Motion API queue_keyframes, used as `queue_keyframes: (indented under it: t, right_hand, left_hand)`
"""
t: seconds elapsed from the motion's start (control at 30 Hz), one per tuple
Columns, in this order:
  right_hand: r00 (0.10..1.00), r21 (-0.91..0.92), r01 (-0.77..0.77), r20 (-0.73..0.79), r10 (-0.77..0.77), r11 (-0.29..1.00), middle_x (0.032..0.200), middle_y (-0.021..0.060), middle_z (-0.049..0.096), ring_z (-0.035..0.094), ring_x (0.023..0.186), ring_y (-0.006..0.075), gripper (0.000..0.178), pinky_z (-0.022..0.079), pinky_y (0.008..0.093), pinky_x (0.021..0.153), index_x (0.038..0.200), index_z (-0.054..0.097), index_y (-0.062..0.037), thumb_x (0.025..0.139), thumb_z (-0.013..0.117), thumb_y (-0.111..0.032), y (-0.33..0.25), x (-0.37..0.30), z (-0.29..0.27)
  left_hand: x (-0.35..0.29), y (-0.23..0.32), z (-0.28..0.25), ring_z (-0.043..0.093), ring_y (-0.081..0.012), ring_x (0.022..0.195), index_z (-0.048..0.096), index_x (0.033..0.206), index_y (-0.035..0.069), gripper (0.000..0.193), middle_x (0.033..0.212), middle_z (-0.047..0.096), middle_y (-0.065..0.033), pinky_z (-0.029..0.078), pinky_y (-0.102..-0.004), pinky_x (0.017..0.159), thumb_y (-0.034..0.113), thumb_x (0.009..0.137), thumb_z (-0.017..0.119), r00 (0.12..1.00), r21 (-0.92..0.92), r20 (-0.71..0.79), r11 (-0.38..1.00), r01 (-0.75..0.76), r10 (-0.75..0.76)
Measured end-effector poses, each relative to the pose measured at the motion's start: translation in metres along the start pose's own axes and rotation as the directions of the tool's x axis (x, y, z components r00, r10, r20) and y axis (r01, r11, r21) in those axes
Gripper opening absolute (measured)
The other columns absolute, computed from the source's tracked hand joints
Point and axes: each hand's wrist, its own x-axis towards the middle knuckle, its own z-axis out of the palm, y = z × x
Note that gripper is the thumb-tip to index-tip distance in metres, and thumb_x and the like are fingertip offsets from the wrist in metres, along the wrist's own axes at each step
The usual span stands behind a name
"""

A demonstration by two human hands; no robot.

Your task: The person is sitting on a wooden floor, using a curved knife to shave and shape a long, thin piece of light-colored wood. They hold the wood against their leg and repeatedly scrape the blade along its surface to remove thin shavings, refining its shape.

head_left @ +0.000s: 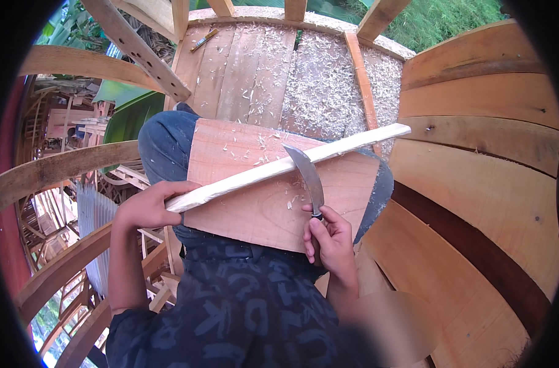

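Note:
A long pale wooden strip (242,178) lies slantwise over a flat wooden board (255,208) on my lap. My left hand (154,205) grips the strip's near left end. The far end sticks out past the board at the right. In my right hand (327,236) is a knife with a curved blade (310,180), held by its dark handle, which the fingers mostly hide. Its blade points up and away, crossing in front of the strip's middle; whether it touches the wood I cannot tell. A few shavings (292,199) lie on the board.
Pale shavings (322,80) cover much of the plank floor ahead. A small yellowish tool or stick (204,40) lies at the far left of it. A plank wall (476,135) rises on the right. Open wooden rails (77,162) run along the left, with structures and leaves beyond.

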Motion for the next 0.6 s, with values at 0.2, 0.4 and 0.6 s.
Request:
queue_keyframes:
  t: [0.2, 0.4, 0.6]
  right_hand:
    - [1.0, -0.026, -0.016, 0.02, 0.017, 1.0, 0.071, 0.0029, 0.054, 0.049, 0.049, 0.0053, 0.028, 0.039, 0.0195, 0.04, 0.123, 0.053, 0.0023, 0.097, 0.052, -0.009, 0.0, -0.002, 0.002]
    - [0.999, -0.084, -0.024, 0.032, 0.027, 0.996, 0.072, 0.0033, 0.053, 0.048, 0.049, 0.0056, 0.028, 0.04, 0.0202, 0.04, 0.123, 0.052, 0.003, 0.097, 0.052, -0.008, 0.0, -0.006, 0.007]
    - [0.997, 0.0, 0.031, -0.069, -0.031, 1.0, 0.074, 0.0049, 0.056, 0.049, 0.05, 0.0062, 0.029, 0.04, 0.0205, 0.039, 0.122, 0.053, 0.006, 0.096, 0.054, -0.007, -0.001, -0.009, 0.001]
  left_hand:
    - [0.001, 0.0, 0.0, 0.057, -0.0133, 0.092, 0.054, 0.128, 0.002, 0.066, 0.104, 0.065, -0.0081, 0.047, -0.0279, 0.085, 0.003, 0.061, 0.061, 1.0, 0.032, -0.013, 0.999, -0.001, 0.002]
    - [0.002, -0.002, 0.0, 0.056, -0.0135, 0.094, 0.054, 0.127, 0.001, 0.067, 0.105, 0.065, -0.0086, 0.046, -0.0275, 0.086, 0.002, 0.06, 0.061, 1.0, -0.003, -0.015, 1.0, -0.013, 0.013]
    - [0.003, -0.001, -0.003, 0.058, -0.0151, 0.096, 0.054, 0.128, 0.001, 0.068, 0.108, 0.065, -0.0101, 0.046, -0.0276, 0.088, 0.002, 0.059, 0.059, 1.0, 0.0, 0.011, 1.0, -0.003, 0.003]
